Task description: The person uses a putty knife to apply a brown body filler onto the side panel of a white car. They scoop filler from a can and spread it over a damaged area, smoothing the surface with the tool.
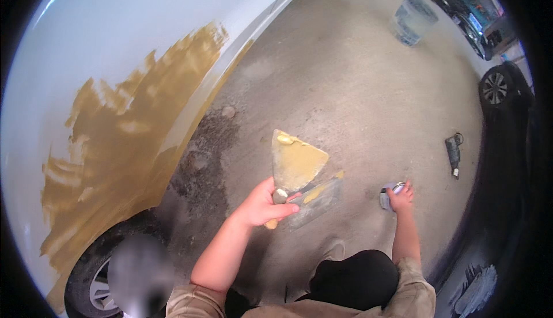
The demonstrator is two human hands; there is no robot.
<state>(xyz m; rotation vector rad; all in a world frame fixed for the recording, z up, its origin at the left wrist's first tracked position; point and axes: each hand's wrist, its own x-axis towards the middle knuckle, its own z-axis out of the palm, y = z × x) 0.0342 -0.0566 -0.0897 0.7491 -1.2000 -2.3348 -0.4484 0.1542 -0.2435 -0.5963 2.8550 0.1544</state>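
Observation:
My left hand is closed round the handle of a putty knife, whose wide blade carries yellow body filler with a thicker lump at its far corner. A second flat spreader, streaked with filler, sits under the same hand by the thumb; how it is gripped is partly hidden. To the right, low over the floor, my right hand is curled on a small round tin with a shiny rim. On the left stands a white car body panel smeared with a broad patch of yellow-brown filler.
A car wheel is at the lower left, partly behind a blurred grey round shape. A dark tube lies on the concrete floor. Farther off stands a translucent bucket. A dark car lines the right side.

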